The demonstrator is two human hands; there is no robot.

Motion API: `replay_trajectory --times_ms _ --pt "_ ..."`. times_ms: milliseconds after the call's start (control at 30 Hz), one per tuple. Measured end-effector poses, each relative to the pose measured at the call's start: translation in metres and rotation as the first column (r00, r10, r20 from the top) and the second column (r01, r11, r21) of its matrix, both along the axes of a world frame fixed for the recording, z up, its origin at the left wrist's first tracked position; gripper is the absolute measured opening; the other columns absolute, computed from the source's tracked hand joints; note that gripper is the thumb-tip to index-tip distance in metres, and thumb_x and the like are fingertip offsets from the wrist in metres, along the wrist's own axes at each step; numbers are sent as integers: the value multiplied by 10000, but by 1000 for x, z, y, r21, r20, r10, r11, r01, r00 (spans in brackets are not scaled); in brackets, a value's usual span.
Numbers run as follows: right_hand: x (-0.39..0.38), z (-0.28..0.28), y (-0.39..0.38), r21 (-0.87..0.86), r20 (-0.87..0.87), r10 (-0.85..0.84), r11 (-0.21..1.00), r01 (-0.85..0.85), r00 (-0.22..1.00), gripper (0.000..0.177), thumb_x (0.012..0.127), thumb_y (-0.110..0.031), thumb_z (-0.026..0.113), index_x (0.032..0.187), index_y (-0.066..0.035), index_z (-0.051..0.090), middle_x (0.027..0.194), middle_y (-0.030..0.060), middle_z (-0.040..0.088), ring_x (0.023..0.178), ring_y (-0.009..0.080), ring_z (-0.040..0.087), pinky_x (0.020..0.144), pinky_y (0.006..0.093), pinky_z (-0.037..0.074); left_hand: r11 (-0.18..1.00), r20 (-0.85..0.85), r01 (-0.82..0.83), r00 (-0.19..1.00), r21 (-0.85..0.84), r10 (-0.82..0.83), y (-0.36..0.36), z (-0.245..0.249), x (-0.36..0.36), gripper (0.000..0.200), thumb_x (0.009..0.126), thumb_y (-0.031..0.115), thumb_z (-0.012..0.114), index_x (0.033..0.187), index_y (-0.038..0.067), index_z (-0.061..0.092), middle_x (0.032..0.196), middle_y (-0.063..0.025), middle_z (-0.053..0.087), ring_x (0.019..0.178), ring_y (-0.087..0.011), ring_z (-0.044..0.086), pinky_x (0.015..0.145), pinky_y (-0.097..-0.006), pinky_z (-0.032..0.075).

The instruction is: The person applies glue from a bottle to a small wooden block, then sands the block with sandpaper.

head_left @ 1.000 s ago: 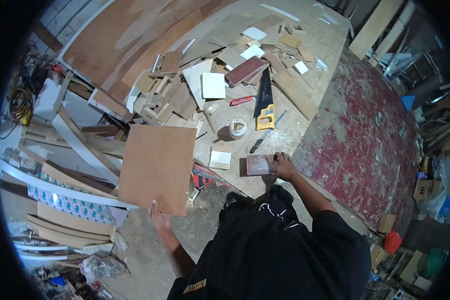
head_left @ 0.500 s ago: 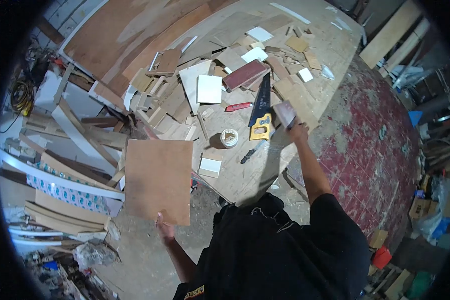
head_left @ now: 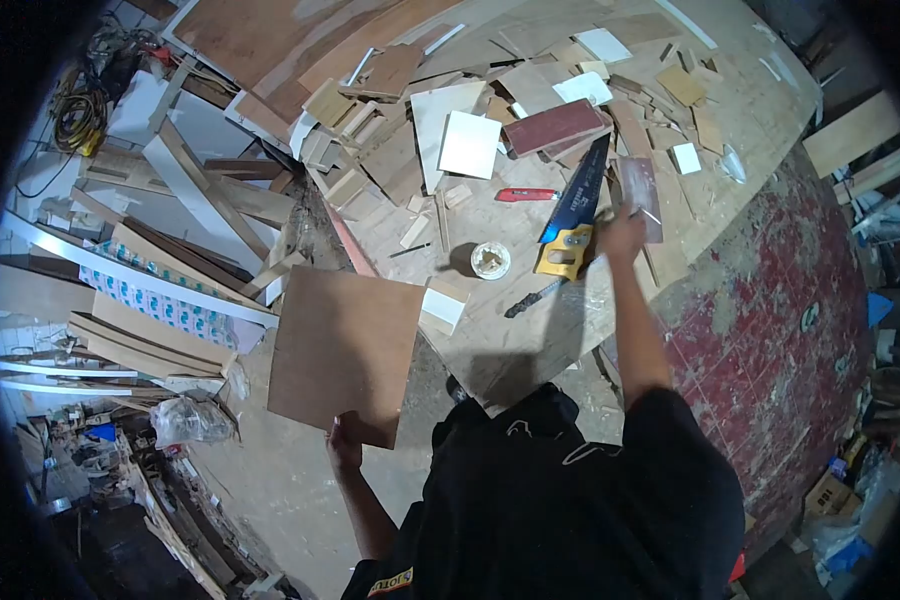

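My left hand (head_left: 345,443) grips the lower corner of a large square brown board (head_left: 345,345), held out beyond the near edge of the workbench (head_left: 530,340). My right hand (head_left: 620,232) is stretched out over the bench and holds a small reddish-brown board piece (head_left: 641,190) above the right part of the top. Just left of that hand lies a handsaw with a yellow handle (head_left: 573,212). A small round tin (head_left: 490,260) and a white square tile (head_left: 444,305) sit on the bench between my two arms.
Wood offcuts, white tiles (head_left: 469,145), a dark red board (head_left: 555,127) and a red utility knife (head_left: 526,194) cover the bench. Long planks and white strips (head_left: 150,290) are stacked on the left. A worn red floor (head_left: 770,290) lies on the right, with yellow cable (head_left: 75,105) at the upper left.
My right hand lifted the small reddish piece off the near bench edge and carried it farther out, past the saw. The large board stayed in my left hand, shifting slightly right.
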State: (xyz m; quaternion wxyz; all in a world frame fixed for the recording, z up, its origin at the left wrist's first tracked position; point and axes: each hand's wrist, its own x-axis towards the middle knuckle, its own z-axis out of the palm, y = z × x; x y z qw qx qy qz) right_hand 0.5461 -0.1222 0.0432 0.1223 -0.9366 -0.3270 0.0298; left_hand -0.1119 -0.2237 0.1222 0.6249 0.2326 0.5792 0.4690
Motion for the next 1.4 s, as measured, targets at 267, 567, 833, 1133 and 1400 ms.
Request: replay_trajectory --times_ms 267,567,833,1133,1400 --pt "-186 14 -1 420 -403 518 837 -351 754 761 619 -273 800 1265 -93 440 1107 208 537 1040 393 553 877 445 478 995 79 -63 995 79 56 -3 -5 7 320 930 237 553 1157 11 557 1024 -113 635 941 -224 607 850 -357 484" --pt "-163 -17 93 509 -401 347 854 -108 848 713 624 -207 797 1232 -28 469 1119 215 568 1063 375 543 915 430 446 990 89 -131 988 49 127 -26 -3 -2 290 946 225 520 1158 29 542 964 -102 633 937 -215 606 844 -356 483" --pt "-236 -29 32 187 -691 229 973 -137 686 650 747 -214 683 1272 11 371 1190 275 511 1048 423 554 882 456 473 999 127 -43 991 23 39 3 -25 -1 309 909 231 566 1140 28 539 966 -113 640 910 -227 621 820 -370 495" --pt "-287 -26 17 -205 -65 791 586 -784 609 520 852 -217 558 1347 -175 402 1479 228 203 1356 419 237 1052 584 273 921 -176 327 940 210 -294 96 -55 -66 232 942 184 519 938 -16 636 908 -63 655 850 -163 601 798 -329 468" --pt "-319 -13 65 -666 183 980 182 -723 78 398 937 -434 277 1239 -281 486 1527 36 239 1432 247 146 1111 638 32 751 -530 638 701 167 -477 128 -33 -140 246 937 181 519 1004 -28 631 960 -91 652 921 -160 594 830 -308 453"
